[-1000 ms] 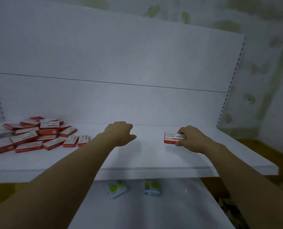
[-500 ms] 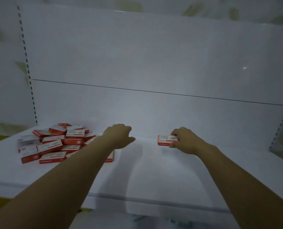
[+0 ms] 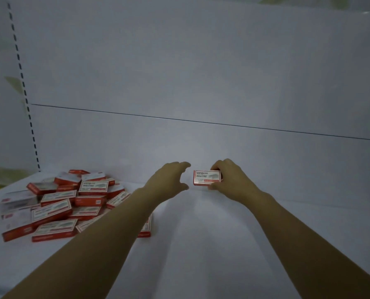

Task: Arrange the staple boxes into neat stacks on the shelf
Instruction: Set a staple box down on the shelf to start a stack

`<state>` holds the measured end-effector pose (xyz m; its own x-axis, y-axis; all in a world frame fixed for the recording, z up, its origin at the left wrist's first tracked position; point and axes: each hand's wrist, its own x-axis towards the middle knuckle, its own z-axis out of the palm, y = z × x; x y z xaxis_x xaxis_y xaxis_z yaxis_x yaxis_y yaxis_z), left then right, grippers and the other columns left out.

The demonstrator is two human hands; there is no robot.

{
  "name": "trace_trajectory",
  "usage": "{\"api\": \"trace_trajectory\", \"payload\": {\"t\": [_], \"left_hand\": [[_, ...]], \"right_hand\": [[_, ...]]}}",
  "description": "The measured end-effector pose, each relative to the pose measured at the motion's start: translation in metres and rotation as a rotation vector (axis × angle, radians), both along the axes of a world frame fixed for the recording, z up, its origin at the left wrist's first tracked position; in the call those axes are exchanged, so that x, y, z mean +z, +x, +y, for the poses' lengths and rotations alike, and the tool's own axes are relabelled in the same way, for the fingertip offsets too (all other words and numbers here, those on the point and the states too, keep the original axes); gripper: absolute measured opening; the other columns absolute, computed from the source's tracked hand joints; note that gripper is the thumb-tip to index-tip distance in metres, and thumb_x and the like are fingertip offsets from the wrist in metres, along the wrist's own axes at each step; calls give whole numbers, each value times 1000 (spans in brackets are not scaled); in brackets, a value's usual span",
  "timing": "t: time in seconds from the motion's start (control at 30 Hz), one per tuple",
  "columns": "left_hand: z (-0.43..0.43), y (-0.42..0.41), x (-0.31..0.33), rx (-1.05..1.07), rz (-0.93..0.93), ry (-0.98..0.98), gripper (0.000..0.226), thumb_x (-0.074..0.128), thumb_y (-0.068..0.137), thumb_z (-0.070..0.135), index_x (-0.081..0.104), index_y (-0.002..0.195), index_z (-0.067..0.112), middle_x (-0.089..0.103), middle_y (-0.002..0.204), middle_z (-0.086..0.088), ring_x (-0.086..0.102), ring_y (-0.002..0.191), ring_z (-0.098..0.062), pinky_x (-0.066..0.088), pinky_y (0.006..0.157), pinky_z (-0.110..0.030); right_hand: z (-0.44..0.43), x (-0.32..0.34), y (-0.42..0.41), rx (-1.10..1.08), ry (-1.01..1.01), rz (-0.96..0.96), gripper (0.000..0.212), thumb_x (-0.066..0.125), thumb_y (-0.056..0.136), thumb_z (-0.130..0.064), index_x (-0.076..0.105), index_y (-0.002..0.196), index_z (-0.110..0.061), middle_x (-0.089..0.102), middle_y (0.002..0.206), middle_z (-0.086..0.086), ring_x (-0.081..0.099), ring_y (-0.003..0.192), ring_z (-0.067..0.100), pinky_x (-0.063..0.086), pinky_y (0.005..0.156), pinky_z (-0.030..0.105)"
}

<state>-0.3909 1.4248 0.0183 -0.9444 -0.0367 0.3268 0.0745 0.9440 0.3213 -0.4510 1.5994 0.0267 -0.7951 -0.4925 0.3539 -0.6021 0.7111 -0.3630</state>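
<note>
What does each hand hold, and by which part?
The right hand grips one staple box by its right end. The left hand holds nothing.

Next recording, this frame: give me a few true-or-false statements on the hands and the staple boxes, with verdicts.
1. The right hand grips one staple box. True.
2. The left hand is open and holds nothing. True.
3. That staple box rests on top of the pile. False: the pile lies apart from it, on the left side of the shelf.
4. The boxes in the pile stand in neat stacks. False: they lie jumbled, overlapping at different angles.
</note>
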Motion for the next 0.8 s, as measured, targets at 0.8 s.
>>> {"api": "trace_trajectory", "payload": {"t": [0.8], "left_hand": [[7, -34, -35, -14, 187, 805, 49, 68, 83, 8, 53, 130, 11, 64, 120, -2, 67, 93, -17, 51, 84, -17]], "right_hand": [[-5, -32, -41, 179, -603, -312, 45, 71, 79, -5, 58, 121, -17, 64, 111, -2, 63, 93, 6, 47, 76, 5]]}}
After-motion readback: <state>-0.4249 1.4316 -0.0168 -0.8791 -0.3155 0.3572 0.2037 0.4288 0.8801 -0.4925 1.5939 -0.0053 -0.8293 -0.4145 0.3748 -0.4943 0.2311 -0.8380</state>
